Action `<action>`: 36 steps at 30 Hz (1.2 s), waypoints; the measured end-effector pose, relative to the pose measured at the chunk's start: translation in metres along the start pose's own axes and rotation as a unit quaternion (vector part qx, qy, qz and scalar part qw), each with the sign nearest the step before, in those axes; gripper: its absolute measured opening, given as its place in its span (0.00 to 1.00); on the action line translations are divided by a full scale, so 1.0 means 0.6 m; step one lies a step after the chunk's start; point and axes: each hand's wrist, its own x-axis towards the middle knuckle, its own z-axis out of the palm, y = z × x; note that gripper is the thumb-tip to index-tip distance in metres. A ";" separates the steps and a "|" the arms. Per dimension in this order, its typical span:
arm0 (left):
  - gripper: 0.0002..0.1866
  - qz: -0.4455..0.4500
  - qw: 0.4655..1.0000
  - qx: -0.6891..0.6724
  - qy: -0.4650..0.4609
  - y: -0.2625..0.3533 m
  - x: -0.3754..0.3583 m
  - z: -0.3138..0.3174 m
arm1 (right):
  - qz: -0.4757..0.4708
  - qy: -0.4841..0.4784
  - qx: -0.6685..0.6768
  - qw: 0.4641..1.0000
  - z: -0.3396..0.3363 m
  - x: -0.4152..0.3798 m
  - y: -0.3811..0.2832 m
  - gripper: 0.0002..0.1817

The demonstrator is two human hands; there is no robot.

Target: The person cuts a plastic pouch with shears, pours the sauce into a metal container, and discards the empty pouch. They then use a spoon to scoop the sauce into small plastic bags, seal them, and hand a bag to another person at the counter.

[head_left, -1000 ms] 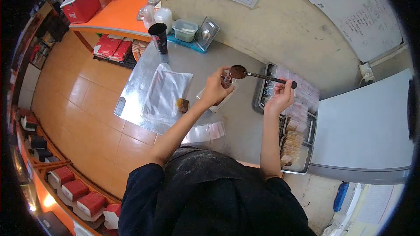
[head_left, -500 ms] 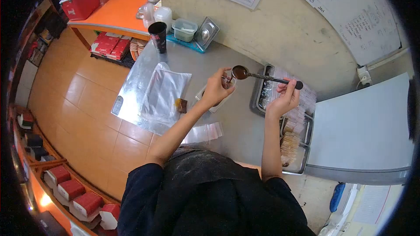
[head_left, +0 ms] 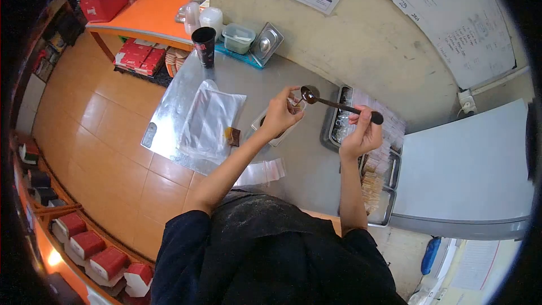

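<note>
My right hand (head_left: pixel 361 136) is closed around the dark handle of a ladle (head_left: pixel 333 103). The ladle's bowl, with dark brown liquid in it, is tipped beside the fingers of my left hand (head_left: pixel 278 116). Those fingers are curled and pinch a small clear plastic bag (head_left: pixel 294 103), partly hidden by the hand. Beneath the left hand sits a rectangular container (head_left: pixel 275 142), mostly covered by hand and wrist. A small filled sachet (head_left: pixel 233 136) of dark brown sauce lies left of my forearm, at the edge of a large clear plastic bag (head_left: pixel 209 118).
Flat clear bags (head_left: pixel 265 173) lie near the table's front edge. Metal trays (head_left: pixel 385 214) of packed sachets stand on the right, beside a white fridge (head_left: pixel 460 164). At the back are a black cup (head_left: pixel 204 48), a green tub (head_left: pixel 237 38) and a metal lid (head_left: pixel 267 44).
My right hand has shifted slightly left, and the handle end has come lower and nearer. The ladle's bowl has turned and tipped more. My left hand has hardly moved.
</note>
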 end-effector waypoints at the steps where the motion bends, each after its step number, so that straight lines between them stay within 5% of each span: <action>1: 0.35 0.002 1.000 0.007 0.000 -0.001 0.000 0.000 | -0.017 -0.015 -0.002 1.000 0.000 -0.001 -0.002 0.13; 17: 0.34 -0.003 1.000 0.019 0.011 0.011 0.003 -0.005 | -0.248 -0.208 -0.086 0.942 0.004 -0.026 -0.021 0.04; 20: 0.33 -0.002 1.000 0.011 0.017 0.007 0.001 -0.006 | -0.184 -0.171 -0.090 0.964 -0.003 -0.031 -0.009 0.05; 25: 0.34 -0.011 1.000 0.023 0.009 -0.008 0.000 -0.011 | 0.087 0.020 -0.015 0.996 -0.003 -0.034 0.042 0.16; 36: 0.34 -0.003 0.999 0.047 0.014 -0.033 -0.024 -0.057 | 0.432 0.233 0.200 0.848 -0.048 -0.077 0.189 0.17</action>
